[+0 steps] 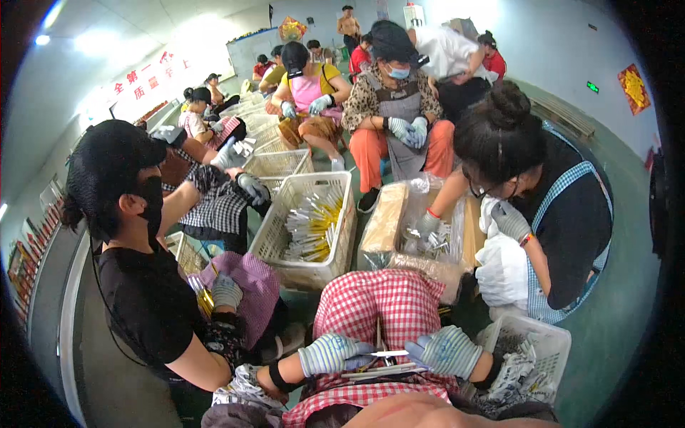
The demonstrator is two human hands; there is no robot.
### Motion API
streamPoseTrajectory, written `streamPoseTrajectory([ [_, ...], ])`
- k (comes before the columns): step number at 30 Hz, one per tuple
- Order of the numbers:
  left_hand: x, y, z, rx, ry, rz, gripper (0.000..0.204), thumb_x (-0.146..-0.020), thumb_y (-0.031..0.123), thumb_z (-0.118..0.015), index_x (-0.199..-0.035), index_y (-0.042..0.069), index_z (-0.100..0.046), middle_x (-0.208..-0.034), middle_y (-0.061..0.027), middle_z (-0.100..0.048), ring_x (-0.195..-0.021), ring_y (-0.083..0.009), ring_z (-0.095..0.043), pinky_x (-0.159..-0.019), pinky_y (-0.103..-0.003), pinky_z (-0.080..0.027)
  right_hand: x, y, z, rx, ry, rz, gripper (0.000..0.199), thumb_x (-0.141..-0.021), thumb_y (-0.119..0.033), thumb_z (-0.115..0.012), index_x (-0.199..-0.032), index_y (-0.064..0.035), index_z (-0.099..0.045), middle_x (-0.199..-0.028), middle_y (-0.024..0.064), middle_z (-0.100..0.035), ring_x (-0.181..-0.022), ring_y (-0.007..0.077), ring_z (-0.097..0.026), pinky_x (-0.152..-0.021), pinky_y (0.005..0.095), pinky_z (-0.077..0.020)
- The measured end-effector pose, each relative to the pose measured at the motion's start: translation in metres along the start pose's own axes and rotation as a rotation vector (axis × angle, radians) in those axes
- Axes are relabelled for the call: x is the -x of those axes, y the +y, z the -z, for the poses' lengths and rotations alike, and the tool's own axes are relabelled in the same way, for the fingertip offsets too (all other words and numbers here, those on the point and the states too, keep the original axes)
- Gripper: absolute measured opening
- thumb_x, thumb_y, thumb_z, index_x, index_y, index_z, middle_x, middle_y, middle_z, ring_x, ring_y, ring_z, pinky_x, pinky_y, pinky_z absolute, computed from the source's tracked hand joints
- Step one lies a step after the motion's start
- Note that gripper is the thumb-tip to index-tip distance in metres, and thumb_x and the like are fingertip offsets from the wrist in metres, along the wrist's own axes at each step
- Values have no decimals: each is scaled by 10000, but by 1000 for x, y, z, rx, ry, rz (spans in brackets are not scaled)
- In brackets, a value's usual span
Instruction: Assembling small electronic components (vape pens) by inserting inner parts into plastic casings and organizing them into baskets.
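Left hand [330, 354]: gloved in striped knit, closed around one end of a thin metal piece [387, 353], over a red checked apron [371, 307].
Right hand [446, 351]: gloved alike, curled shut; the piece's other end was met at its fingertips.
Loose strips [378, 371]: a small bundle was laid across the lap, just under both hands.
Step in hand: one piece seemed to be handled or fitted between the hands, judged from the grip.
Next move: a steady pinch and careful alignment would be called for, as the piece looked slender.
White basket [531, 349]: set at the right, near the right hand, filled with small parts.
Large basket [303, 228]: placed ahead, stocked with yellow and silver pieces.
Surroundings: seated gloved workers were gathered closely around.
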State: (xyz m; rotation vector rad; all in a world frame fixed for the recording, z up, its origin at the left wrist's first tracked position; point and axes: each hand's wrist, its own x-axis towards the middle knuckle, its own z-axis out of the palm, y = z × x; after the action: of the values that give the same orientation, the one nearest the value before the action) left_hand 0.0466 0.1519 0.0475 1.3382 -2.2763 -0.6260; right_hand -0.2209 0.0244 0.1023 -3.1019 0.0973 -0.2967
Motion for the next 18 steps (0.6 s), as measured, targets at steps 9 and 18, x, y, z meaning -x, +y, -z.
streamPoseTrajectory([
  [9, 4, 5, -18, -155, -112, -13, 347, -960, 292, -484, -1201, 57, -564, -670, -139, -606, -614, -316, -626, -581, -428, -503, 1, -11, -19, -419, -308, -182, 280, -944, -320, -484, -945, -82, -632, -676, 145, -630, -560, 317, -626, -526, 454, -488],
  [18, -23, 9, -2, -342, -41, -61, 281, -915, 298, -541, -1087, 86, -608, -667, -98, -615, -620, -284, -649, -513, -409, -493, 6, 9, -62, -927, -247, -339, 346, -974, -352, -441, -1018, -68, -635, -798, 183, -664, -729, 354, -644, -693, 449, -501],
])
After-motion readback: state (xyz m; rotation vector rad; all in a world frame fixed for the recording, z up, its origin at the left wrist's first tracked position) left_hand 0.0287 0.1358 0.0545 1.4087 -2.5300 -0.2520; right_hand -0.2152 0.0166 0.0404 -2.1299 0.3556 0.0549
